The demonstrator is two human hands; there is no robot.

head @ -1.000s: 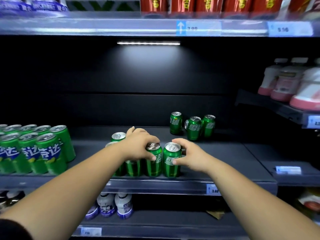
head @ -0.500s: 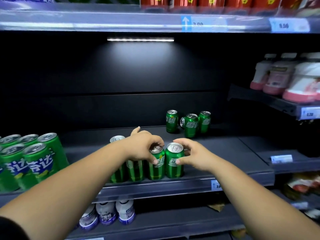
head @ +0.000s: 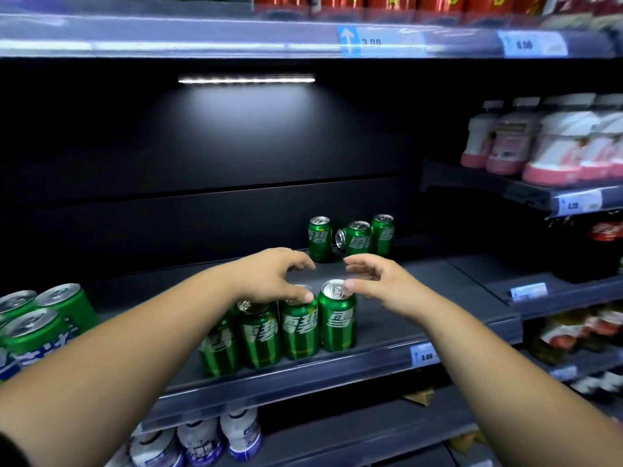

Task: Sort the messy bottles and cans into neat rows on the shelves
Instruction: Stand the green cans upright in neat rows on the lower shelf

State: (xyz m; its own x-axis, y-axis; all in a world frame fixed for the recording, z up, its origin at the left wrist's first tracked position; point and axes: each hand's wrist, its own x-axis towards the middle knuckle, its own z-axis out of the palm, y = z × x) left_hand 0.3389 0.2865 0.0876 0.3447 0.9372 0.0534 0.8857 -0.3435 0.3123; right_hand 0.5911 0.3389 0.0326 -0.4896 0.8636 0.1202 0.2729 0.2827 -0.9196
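Fingers (head: 294, 261) of the left hand (head: 269, 278) curve loosely apart over the row of four upright green striped metal cans (head: 300, 328), thumb touching one lid; the right hand (head: 381, 286) holds its fingers spread just right of that row, thumb at the end can's (head: 337, 320) rim.

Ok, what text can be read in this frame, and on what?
"3.00": top rail price tag.
"3.00": middle rail price tag.
"雪碧": front green cans.
Too blurred to read: other price tags, pink bottles, red cans.
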